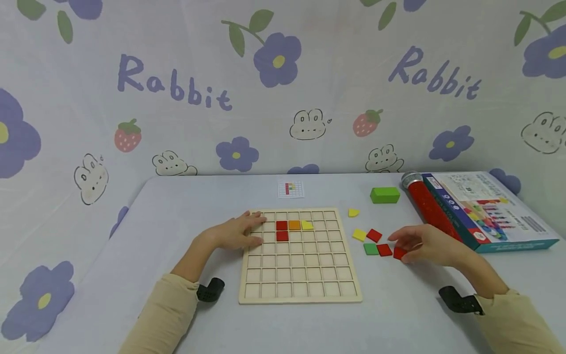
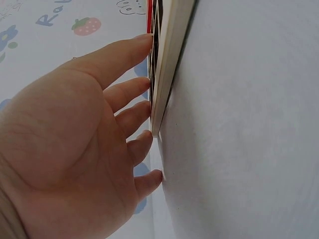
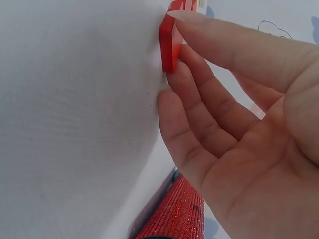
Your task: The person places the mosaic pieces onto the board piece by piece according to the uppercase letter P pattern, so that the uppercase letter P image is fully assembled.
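Observation:
A square wooden grid board lies on the table. Red tiles, an orange tile and a yellow piece sit in its upper cells. My left hand rests at the board's upper left edge, fingers spread; in the left wrist view its thumb and fingertips touch the board's side. Right of the board, my right hand pinches a red square tile between thumb and fingers, low over the table. The right wrist view shows the thumb on this tile and the other fingers curled beside it.
Loose near the right hand lie a green tile, red tiles, a yellow tile and a yellow piece. Farther back are a green block, a pattern card, a red glittery microphone and a box.

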